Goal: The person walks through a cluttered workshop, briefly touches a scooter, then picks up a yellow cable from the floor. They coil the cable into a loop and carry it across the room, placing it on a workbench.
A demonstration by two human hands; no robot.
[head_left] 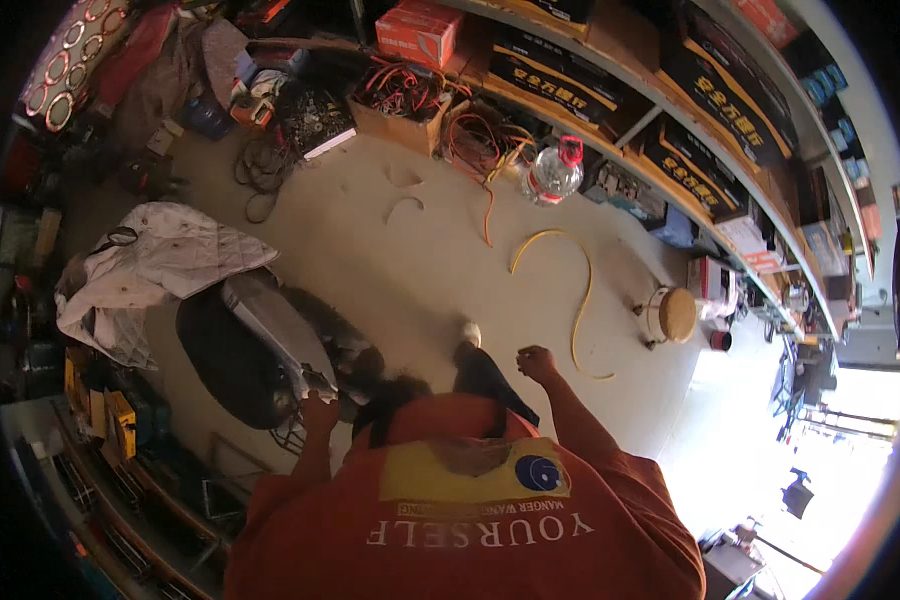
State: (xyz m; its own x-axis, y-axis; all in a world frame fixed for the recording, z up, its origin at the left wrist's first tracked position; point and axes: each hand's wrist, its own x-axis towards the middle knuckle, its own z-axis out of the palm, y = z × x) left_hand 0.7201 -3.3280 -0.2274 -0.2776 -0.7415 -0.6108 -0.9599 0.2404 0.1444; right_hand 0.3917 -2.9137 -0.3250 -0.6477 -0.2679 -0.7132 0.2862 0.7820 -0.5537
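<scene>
A scooter [235, 345] with a dark seat and grey side panel stands at my left, its front draped with a pale quilted cover [165, 255]. My left hand [319, 408] is at the scooter's tail, fingers closed around a small part there that I cannot make out. Out to my right, my right hand [537, 364] hangs over the floor, loosely curled with thumb and fingers apart and nothing visible in it. A yellow hose [588, 290] lies curved on the floor beyond that hand.
A shelf with black boxes [550, 80] runs along the far right. Below it are a clear jug [554, 175], a box of cables [400, 125] and a round stool [667, 315]. A rack [120, 490] stands at the near left. Bright daylight enters at the right.
</scene>
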